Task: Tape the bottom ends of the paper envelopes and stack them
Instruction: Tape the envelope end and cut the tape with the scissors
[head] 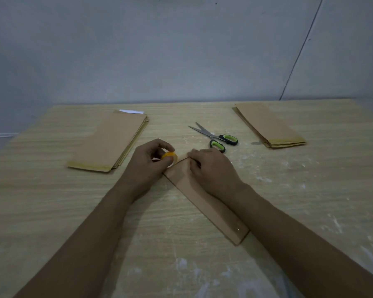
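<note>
A brown paper envelope [211, 211] lies diagonally on the wooden table, its far end between my hands. My left hand [145, 166] grips a small yellow tape roll [169, 157] at that far end. My right hand [209, 168] rests on the envelope with curled fingertips at the end's edge, beside the roll; whether they pinch the tape strip is too small to tell. A stack of envelopes [112, 140] with yellow tape along the near end lies at the left. Another taped stack [267, 125] lies at the far right.
Scissors [215, 136] with green and black handles lie just beyond my right hand. The wooden table [73, 211] has white dusty smears on its right and near parts. A grey wall stands behind the table's far edge.
</note>
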Available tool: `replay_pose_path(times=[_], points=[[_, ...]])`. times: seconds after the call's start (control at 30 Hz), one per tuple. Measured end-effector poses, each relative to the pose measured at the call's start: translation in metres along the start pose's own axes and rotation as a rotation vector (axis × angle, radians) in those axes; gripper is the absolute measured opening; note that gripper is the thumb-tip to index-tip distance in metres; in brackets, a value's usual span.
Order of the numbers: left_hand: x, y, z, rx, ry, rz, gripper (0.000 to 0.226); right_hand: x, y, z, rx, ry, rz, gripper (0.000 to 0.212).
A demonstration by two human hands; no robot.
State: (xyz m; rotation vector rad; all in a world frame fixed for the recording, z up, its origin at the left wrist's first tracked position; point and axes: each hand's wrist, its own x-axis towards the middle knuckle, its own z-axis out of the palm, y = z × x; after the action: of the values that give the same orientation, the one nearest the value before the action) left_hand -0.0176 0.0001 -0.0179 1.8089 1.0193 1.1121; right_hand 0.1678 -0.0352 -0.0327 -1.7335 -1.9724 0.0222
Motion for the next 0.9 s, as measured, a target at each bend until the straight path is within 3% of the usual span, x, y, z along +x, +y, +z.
replay_pose_path(times=[0.43, 0.73, 0.9], points=[[-0.0082, 0.0053, -0.0057, 0.26, 0.0, 0.027, 0.017, -0.0029, -0.0009, -0.0022, 0.056, -0.031, 0.004, 0.039], [-0.007, 0.0044, -0.005, 0.063, -0.028, -0.027, 0.011, -0.0029, -0.0044, -0.0036, 0.031, -0.042, -0.006, 0.036], [-0.007, 0.0054, -0.004, 0.085, -0.044, -0.049, 0.006, -0.0028, -0.0045, -0.0041, 0.007, -0.069, 0.017, 0.036]])
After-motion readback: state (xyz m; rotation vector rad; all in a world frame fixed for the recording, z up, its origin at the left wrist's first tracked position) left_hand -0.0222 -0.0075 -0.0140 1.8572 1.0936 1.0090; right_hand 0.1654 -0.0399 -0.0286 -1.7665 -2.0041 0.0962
